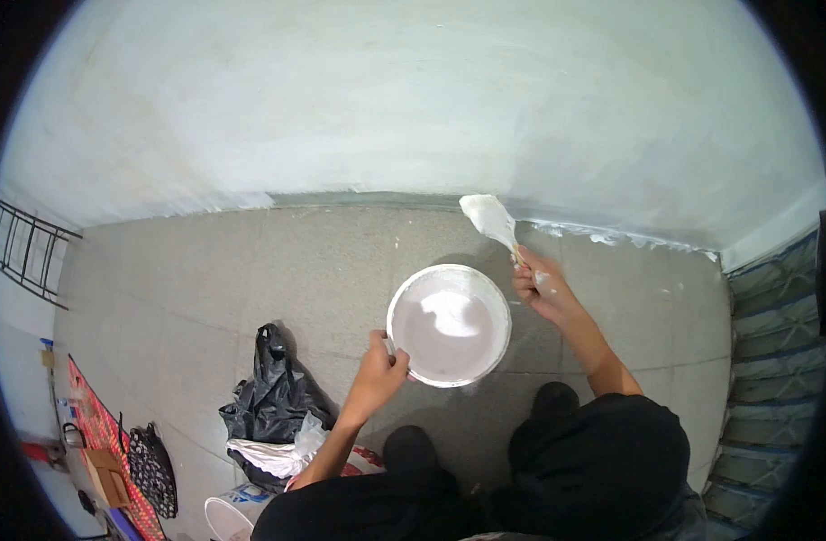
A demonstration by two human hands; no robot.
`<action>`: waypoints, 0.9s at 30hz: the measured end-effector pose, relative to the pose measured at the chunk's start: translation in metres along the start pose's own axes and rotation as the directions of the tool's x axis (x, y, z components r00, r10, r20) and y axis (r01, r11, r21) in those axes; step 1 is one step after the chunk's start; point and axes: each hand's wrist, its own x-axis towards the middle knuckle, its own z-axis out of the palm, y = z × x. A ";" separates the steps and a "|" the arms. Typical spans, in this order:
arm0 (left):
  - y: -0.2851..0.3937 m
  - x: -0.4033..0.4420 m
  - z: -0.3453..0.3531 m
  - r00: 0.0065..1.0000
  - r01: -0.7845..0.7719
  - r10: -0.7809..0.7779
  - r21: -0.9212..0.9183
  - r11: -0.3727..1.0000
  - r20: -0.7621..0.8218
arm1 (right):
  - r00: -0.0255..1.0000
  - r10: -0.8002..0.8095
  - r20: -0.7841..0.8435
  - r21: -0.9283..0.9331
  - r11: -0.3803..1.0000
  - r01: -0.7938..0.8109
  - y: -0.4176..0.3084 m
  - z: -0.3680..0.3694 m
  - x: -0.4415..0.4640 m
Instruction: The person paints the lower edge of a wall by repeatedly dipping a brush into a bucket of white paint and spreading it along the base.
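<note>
A round bucket (449,326) with white-coated rim and pale liquid inside is in the middle of the view. My left hand (377,374) grips its rim at the lower left. Up and to the right of the bucket, my right hand (541,284) is closed round the handle of a brush (490,219), whose bristles are coated white. The brush tip is near the foot of the pale wall (341,108), by a grey strip (368,199); I cannot tell if it touches. White smears mark the right hand.
Black plastic bag (273,388) and a white tub (228,516) stand at lower left on the tiled floor (178,298). Beyond them lie a red patterned mat (95,415), a cardboard box (106,478) and a dark bag (151,469). A metal rack (30,248) is far left; a shutter (773,379) is right.
</note>
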 end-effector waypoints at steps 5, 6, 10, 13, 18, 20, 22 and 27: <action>-0.002 -0.001 -0.001 0.999 -0.010 0.008 0.037 0.999 0.033 | 0.998 -0.024 -0.056 0.150 0.988 0.032 0.039 -0.040 0.073; 0.000 0.000 -0.002 0.999 -0.008 0.006 0.043 0.999 0.050 | 0.997 -0.023 -0.077 0.144 0.989 0.034 0.043 -0.044 0.085; -0.001 -0.001 -0.004 0.996 0.035 -0.038 0.035 0.999 0.085 | 0.993 -0.008 -0.117 0.134 0.991 0.024 0.056 -0.045 0.102; -0.003 -0.001 -0.001 0.996 0.031 -0.030 -0.017 0.999 0.083 | 0.990 0.008 -0.138 0.145 0.989 0.012 0.060 -0.040 0.107; 0.003 -0.002 -0.003 0.996 0.032 -0.032 0.006 0.999 0.081 | 0.983 -0.039 -0.181 0.115 0.992 0.060 0.066 -0.043 0.118; -0.004 0.001 -0.004 0.995 0.023 -0.023 0.006 1.000 0.092 | 0.968 -0.066 -0.242 0.060 0.995 0.082 0.057 -0.033 0.110; -0.006 0.000 -0.004 0.995 0.017 -0.016 -0.002 1.000 0.101 | 0.970 -0.102 -0.221 0.075 0.990 0.121 0.041 -0.023 0.104; 0.000 -0.001 -0.005 0.993 0.018 -0.018 0.001 1.000 0.114 | 0.988 -0.113 -0.109 0.184 0.974 0.131 -0.007 0.004 0.077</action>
